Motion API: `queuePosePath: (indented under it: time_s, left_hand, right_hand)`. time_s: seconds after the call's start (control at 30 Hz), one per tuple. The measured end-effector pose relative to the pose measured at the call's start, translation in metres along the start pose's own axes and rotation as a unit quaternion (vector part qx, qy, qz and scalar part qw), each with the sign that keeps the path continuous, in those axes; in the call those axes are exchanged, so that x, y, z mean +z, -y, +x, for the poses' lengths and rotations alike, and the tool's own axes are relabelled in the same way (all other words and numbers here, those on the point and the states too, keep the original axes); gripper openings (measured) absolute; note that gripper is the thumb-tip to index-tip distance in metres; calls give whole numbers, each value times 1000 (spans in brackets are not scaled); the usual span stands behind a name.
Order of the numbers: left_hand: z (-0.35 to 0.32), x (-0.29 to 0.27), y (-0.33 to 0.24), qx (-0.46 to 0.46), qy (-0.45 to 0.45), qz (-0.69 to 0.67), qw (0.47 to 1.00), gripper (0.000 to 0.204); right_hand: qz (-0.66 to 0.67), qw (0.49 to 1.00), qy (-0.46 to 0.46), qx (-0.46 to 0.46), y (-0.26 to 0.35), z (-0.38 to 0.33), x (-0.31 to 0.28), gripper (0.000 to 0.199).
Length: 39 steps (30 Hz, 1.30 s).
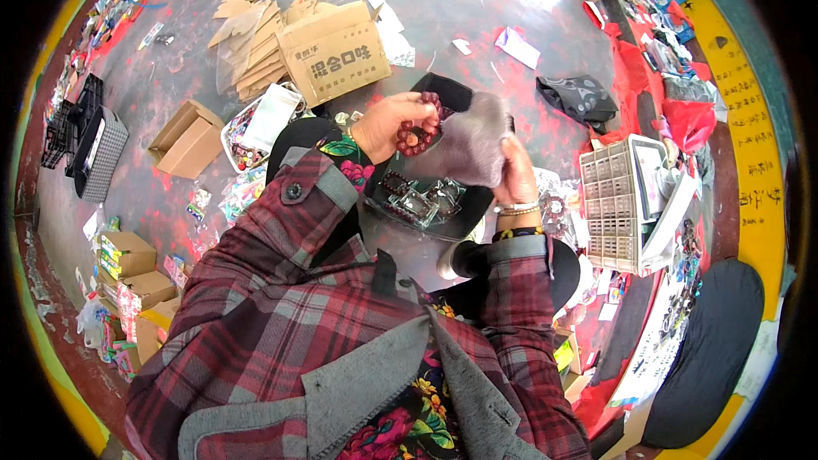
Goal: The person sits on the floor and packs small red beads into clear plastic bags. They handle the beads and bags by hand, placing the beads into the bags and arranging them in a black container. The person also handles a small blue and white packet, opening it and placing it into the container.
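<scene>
Our left hand pinches dark-red round-beaded bracelet; our right hand grips mauve-grey cloth at bracelet's three o'clock.

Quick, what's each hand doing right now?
Left hand: closed, holding dark red beads.
Right hand: closed, holding a greyish cloth, blurred.

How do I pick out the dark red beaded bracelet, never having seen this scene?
Find the large cardboard box, then look just below and right of it in the picture, to the person's left hand. The dark red beaded bracelet is held there. Its rounded beads set it apart from the mauve-gray cloth in the right hand.
</scene>
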<state>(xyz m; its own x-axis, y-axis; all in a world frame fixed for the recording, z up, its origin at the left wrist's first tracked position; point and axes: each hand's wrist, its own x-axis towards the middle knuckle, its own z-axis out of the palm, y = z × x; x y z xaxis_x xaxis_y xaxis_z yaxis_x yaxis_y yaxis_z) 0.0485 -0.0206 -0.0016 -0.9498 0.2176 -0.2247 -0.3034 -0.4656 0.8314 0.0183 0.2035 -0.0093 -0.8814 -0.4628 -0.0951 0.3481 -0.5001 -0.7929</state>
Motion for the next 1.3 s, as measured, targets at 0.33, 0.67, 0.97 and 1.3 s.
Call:
queuePosePath:
  time_s: [0.33, 0.67, 0.97, 1.3]
  left_hand:
    - [1, 30, 15, 70, 199, 190, 959, 24]
    - [9, 43, 6, 22, 148, -70, 986, 25]
    - [19, 50, 25, 33, 95, -69, 992, 31]
    - [12, 52, 21, 29, 129, -30, 991, 34]
  right_hand:
    - [-546, 776, 177, -260, 10, 7, 35, 36]
    - [-163, 980, 84, -79, 10, 8, 30, 36]
    - [-356, 911, -28, -209, 3, 5, 34, 16]
    - [-674, 688, -83, -255, 18, 5, 37, 33]
